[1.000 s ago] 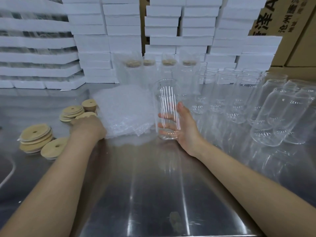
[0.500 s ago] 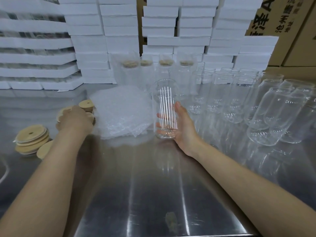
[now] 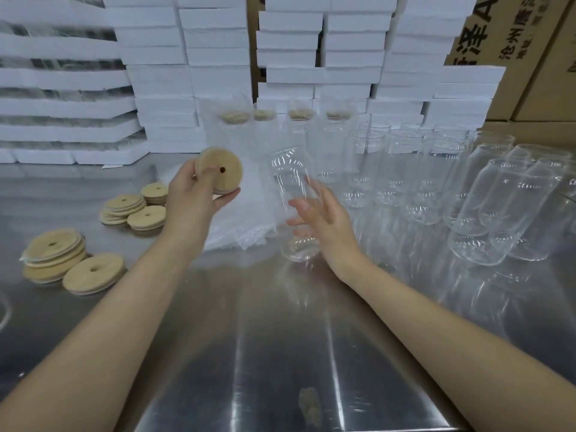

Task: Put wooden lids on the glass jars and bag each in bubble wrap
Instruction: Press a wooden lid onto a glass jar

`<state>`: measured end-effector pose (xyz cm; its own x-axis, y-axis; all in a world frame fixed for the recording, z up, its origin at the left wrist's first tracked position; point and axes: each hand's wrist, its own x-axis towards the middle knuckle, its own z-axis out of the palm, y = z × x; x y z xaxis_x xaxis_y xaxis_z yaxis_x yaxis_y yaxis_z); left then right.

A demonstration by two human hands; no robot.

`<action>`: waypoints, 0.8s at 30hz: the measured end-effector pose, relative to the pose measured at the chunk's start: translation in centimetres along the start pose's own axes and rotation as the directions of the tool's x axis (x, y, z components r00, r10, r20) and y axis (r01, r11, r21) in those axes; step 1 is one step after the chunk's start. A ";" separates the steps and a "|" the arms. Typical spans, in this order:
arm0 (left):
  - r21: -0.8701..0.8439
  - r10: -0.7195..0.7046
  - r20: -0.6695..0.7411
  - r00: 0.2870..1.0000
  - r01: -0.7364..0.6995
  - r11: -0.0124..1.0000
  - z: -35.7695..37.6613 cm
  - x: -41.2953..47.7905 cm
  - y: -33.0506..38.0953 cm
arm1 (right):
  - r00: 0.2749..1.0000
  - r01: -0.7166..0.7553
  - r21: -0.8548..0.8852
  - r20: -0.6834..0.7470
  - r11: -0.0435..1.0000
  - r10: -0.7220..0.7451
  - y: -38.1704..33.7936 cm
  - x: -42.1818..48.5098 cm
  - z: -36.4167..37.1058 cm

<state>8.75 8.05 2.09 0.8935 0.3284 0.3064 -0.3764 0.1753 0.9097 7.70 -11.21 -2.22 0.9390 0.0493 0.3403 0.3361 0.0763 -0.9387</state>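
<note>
1 wooden lid (image 3: 219,173) is up in my left hand (image 3: 191,198). The thumb lies across its face just beside the hole and the fingers (image 3: 227,196) curl under its lower edge, so it's properly gripped and tilted toward the camera. It hangs over the bubble wrap (image 3: 249,213), left of the glass jar (image 3: 290,182) standing on the table (image 3: 280,338). My right hand (image 3: 327,219) is at the jar's right side, fingers straight and spread, gripping nothing. Can't tell if it's touching, too blurry. Spare lids (image 3: 123,204) are stacked on the left.

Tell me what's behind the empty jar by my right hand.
Behind the jar stand four lidded jars in bubble wrap, then stacked white boxes. The glass blurs the jars' lower parts, and the boxes hide most of what is farther back.
</note>
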 end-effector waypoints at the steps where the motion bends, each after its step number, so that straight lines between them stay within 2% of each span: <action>1: 0.007 0.041 -0.013 0.999 -0.041 0.999 0.2 -0.2 0.0 | 0.999 0.046 -0.061 0.009 0.997 -0.046 0.1 -0.1 0.0; 3: 0.163 0.237 0.009 0.971 -0.235 0.958 0.1 -0.7 0.0 | 0.994 0.110 -0.169 0.027 0.979 -0.107 0.4 -0.2 0.1; 5: 0.311 0.436 0.116 0.893 -0.449 0.837 0.0 -1.4 0.1 | 0.989 0.149 -0.235 0.054 0.961 -0.140 0.8 -0.5 0.3; 8: 0.379 0.545 0.317 0.776 -0.630 0.678 0.1 -2.2 -0.1 | 0.982 0.188 -0.335 0.082 0.923 -0.170 1.0 -0.6 0.5; 9: 0.399 0.538 0.365 0.760 -0.649 0.647 0.1 -2.4 -0.1 | 0.980 0.201 -0.357 0.081 0.912 -0.184 1.0 -0.7 0.5; 14: 0.373 0.493 0.497 0.714 -0.689 0.622 -0.1 -2.7 -0.2 | 0.969 0.246 -0.394 0.077 0.886 -0.235 1.1 -0.5 0.2; 20: 0.435 0.473 0.535 0.700 -0.709 0.555 -0.2 -2.6 -0.3 | 0.953 0.302 -0.419 0.104 0.857 -0.285 1.0 -0.9 0.0; 24: 0.417 0.455 0.529 0.716 -0.686 0.596 0.3 -3.0 -0.4 | 0.952 0.303 -0.444 0.095 0.843 -0.292 0.9 -1.1 0.0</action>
<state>6.24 6.76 0.91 0.5982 -0.1760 0.7818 -0.7356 -0.5076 0.4486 7.00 -11.23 -3.45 0.7885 0.1190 0.6033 0.6002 -0.3626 -0.7129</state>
